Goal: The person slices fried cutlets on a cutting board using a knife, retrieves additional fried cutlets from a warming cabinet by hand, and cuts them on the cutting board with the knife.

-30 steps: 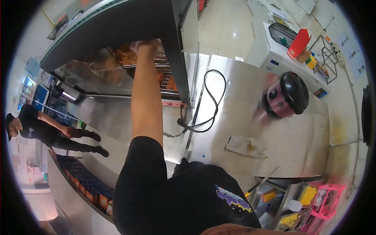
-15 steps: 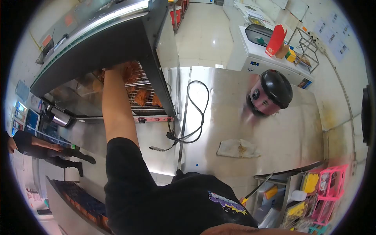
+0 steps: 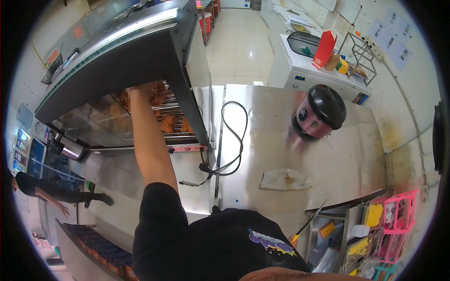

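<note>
My left arm is stretched into a glass-fronted warming cabinet (image 3: 187, 93). Inside it, my left hand (image 3: 144, 88) is among browned fried pieces of food (image 3: 168, 122) on a wire rack (image 3: 177, 107). Its fingers are in shade and partly hidden, so its grip does not show. Low in the view, beside my black shirt, my right hand (image 3: 294, 240) is closed on the yellow handle of a knife (image 3: 309, 222). The long blade points up and to the right, in front of the metal table's edge. Most of the right hand is hidden by the shirt.
A steel table (image 3: 262, 140) holds a rice cooker (image 3: 321, 112), a folded cloth (image 3: 286, 180) and a looped black cable (image 3: 241, 136). A white freezer (image 3: 300, 70) stands beyond. Pink baskets (image 3: 398, 215) are at lower right. Another person (image 3: 51, 187) is at far left.
My view has shifted slightly, and my left arm sits further right in it, still inside the cabinet. The knife blade has turned a little. The other person's arm and legs have moved.
</note>
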The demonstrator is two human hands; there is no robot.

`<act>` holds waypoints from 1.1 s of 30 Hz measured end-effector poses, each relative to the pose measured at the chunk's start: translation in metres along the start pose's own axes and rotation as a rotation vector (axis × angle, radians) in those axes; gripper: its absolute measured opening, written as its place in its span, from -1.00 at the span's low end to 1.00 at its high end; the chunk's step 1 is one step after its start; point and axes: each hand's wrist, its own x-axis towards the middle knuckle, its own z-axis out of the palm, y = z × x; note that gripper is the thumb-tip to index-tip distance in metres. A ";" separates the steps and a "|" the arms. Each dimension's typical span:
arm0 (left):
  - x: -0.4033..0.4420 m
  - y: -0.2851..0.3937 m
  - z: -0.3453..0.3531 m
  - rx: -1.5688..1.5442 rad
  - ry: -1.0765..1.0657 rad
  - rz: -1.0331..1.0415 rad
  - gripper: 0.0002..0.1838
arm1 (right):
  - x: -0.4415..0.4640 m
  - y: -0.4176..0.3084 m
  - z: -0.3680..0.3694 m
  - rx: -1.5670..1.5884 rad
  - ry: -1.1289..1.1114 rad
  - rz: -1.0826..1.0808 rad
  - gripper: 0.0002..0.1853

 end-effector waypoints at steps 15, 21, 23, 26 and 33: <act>-0.161 -0.004 -0.006 -1.728 0.326 -0.210 -0.52 | -0.047 -0.046 -0.031 -0.039 -0.007 -0.130 -0.64; -0.232 0.004 -0.020 -1.182 0.504 -0.042 -0.37 | -0.093 -0.053 -0.081 0.086 0.113 0.122 -0.71; -0.257 0.042 -0.011 -1.345 0.449 0.163 -0.40 | -0.104 -0.035 -0.097 0.011 0.182 0.199 -0.68; -0.322 0.106 -0.012 -1.583 0.210 0.366 -0.43 | -0.122 -0.017 -0.130 0.039 0.167 0.410 -0.55; -0.557 0.212 -0.040 -1.916 -0.691 0.610 -0.51 | -0.149 0.113 -0.200 0.092 0.313 0.670 -0.48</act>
